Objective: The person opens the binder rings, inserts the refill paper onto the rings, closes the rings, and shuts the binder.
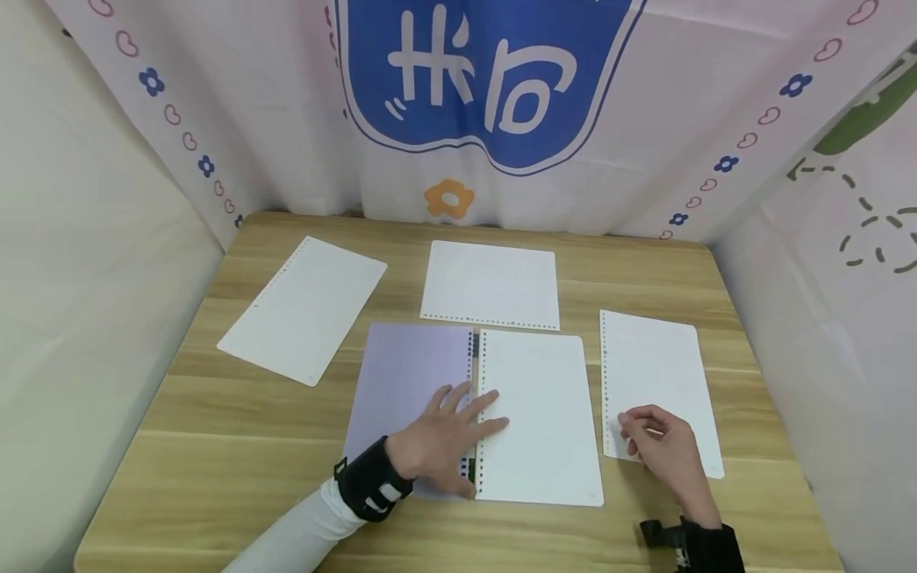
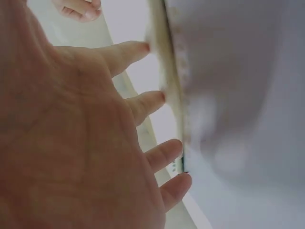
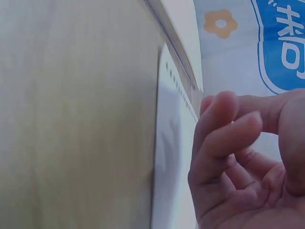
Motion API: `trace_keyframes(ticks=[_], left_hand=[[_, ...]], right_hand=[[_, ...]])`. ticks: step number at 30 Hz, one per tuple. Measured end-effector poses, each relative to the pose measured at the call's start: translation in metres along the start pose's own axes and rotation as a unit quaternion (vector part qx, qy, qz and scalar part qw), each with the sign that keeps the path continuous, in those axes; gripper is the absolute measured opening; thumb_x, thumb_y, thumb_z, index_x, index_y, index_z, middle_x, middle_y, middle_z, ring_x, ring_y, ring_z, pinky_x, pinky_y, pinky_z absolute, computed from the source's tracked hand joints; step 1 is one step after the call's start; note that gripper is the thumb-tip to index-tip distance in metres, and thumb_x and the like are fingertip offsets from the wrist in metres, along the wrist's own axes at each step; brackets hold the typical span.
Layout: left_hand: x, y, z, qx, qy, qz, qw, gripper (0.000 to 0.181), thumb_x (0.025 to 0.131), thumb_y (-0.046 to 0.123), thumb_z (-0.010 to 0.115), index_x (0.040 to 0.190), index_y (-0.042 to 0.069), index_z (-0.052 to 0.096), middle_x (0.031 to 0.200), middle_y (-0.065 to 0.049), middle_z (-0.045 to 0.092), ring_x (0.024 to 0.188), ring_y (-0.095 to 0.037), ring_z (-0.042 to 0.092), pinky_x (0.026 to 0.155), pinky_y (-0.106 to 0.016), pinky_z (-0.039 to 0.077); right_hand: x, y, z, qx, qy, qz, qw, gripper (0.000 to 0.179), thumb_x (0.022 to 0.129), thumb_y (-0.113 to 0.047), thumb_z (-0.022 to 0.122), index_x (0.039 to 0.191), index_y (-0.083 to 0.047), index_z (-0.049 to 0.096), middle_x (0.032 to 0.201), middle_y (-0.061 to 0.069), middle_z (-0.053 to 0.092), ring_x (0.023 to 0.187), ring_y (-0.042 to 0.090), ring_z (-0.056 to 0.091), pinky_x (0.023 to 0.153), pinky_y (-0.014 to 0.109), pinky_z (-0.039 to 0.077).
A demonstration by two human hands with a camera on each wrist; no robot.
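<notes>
A loose-leaf binder lies open in the head view, with a lilac page [image 1: 411,374] on its left side and a white punched page [image 1: 540,414] on its right. Across its spine my left hand [image 1: 447,438] spreads its fingers, their tips over the inner edge of the white page. The left wrist view shows the palm [image 2: 81,143] and separated fingers; whether they press down cannot be told. Over the lower left of a loose punched sheet [image 1: 659,358] hovers my right hand [image 1: 662,446]. Its fingers are loosely bent and nothing shows between them in the right wrist view.
Behind the binder lies another punched sheet [image 1: 490,282], its holes toward the binder. A tilted sheet [image 1: 304,310] rests at the left of the wooden table [image 1: 236,469]. A printed curtain [image 1: 286,103] hangs along the table's back edge.
</notes>
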State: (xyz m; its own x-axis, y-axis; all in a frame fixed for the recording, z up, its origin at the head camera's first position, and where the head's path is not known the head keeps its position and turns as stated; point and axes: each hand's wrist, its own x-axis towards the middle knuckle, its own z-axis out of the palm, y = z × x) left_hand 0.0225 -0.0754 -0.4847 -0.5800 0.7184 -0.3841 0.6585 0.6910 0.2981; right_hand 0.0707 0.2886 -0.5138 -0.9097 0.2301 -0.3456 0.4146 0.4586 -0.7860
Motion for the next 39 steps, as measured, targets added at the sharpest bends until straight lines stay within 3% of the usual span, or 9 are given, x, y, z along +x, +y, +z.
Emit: trace_keyframes(ticks=[7,10,14,17,20,25,32,35,39], left_hand=[[0.032,0.008,-0.017,-0.024,0.007,0.049,0.9985,0.088,0.091,0.065,0.075,0.162,0.023,0.046,0.176,-0.004,0.029,0.164,-0.036,0.02,0.132,-0.055,0.02],[0.054,0.018,-0.021,-0.022,0.017,0.077,0.9966,0.077,0.099,0.06,0.066,0.162,0.02,0.045,0.175,-0.004,0.033,0.163,-0.033,0.025,0.132,-0.049,0.024],[0.083,0.035,-0.024,0.011,0.052,0.108,0.9927,0.065,0.108,0.053,0.056,0.162,0.018,0.046,0.172,-0.004,0.04,0.161,-0.03,0.032,0.13,-0.044,0.03],[0.102,0.05,-0.021,0.048,0.074,0.128,0.9878,0.061,0.11,0.051,0.051,0.162,0.019,0.045,0.171,-0.004,0.041,0.16,-0.031,0.034,0.128,-0.044,0.034],[0.117,0.064,-0.014,0.091,0.08,0.134,0.9836,0.061,0.11,0.054,0.048,0.164,0.026,0.044,0.173,0.001,0.037,0.161,-0.032,0.031,0.128,-0.045,0.032],[0.124,0.083,-0.005,0.156,0.062,0.127,0.9775,0.058,0.109,0.062,0.043,0.163,0.04,0.042,0.176,0.01,0.03,0.163,-0.031,0.023,0.13,-0.046,0.026],[0.124,0.095,-0.005,0.188,0.054,0.119,0.9733,0.055,0.109,0.063,0.042,0.161,0.046,0.044,0.174,0.015,0.033,0.163,-0.027,0.024,0.13,-0.044,0.026],[0.121,0.096,-0.004,0.186,0.055,0.118,0.9739,0.056,0.108,0.064,0.043,0.161,0.046,0.044,0.173,0.015,0.033,0.162,-0.026,0.026,0.129,-0.043,0.027],[0.119,0.098,-0.002,0.184,0.053,0.116,0.9745,0.057,0.108,0.064,0.045,0.162,0.045,0.043,0.173,0.014,0.033,0.16,-0.026,0.028,0.128,-0.043,0.029]], right_hand=[[0.005,0.009,-0.027,-0.07,0.08,-0.064,0.9923,0.028,0.104,-0.026,0.072,0.115,-0.001,0.073,0.1,0.017,0.078,0.075,0.008,0.069,0.062,0.021,0.055],[0.005,0.015,-0.04,-0.127,0.105,-0.068,0.9839,0.034,0.105,-0.03,0.071,0.119,0.0,0.072,0.109,0.02,0.077,0.089,0.017,0.071,0.07,0.02,0.054],[0.008,0.022,-0.054,-0.189,0.087,-0.02,0.9779,0.061,0.107,-0.043,0.063,0.138,0.009,0.059,0.13,0.034,0.063,0.114,0.045,0.063,0.088,0.046,0.057],[0.013,0.025,-0.061,-0.23,0.07,0.02,0.9703,0.08,0.106,-0.049,0.061,0.15,0.016,0.044,0.144,0.045,0.043,0.132,0.06,0.043,0.102,0.068,0.045],[0.015,0.026,-0.066,-0.279,0.059,0.049,0.9574,0.093,0.104,-0.053,0.062,0.15,0.024,0.037,0.147,0.052,0.032,0.136,0.066,0.028,0.11,0.074,0.034],[0.017,0.024,-0.067,-0.321,0.047,0.062,0.944,0.095,0.102,-0.054,0.064,0.143,0.028,0.041,0.142,0.055,0.033,0.133,0.068,0.027,0.111,0.074,0.032],[0.02,0.029,-0.074,-0.255,0.087,0.059,0.9612,0.081,0.102,-0.041,0.069,0.144,0.023,0.045,0.139,0.049,0.044,0.128,0.062,0.043,0.105,0.07,0.043],[0.021,0.034,-0.08,-0.214,0.106,0.068,0.9686,0.066,0.105,-0.036,0.065,0.139,0.02,0.051,0.129,0.041,0.056,0.114,0.052,0.056,0.09,0.058,0.052],[0.022,0.041,-0.086,-0.182,0.122,0.085,0.9719,0.052,0.109,-0.033,0.058,0.13,0.014,0.059,0.118,0.034,0.063,0.103,0.043,0.06,0.076,0.041,0.047]])
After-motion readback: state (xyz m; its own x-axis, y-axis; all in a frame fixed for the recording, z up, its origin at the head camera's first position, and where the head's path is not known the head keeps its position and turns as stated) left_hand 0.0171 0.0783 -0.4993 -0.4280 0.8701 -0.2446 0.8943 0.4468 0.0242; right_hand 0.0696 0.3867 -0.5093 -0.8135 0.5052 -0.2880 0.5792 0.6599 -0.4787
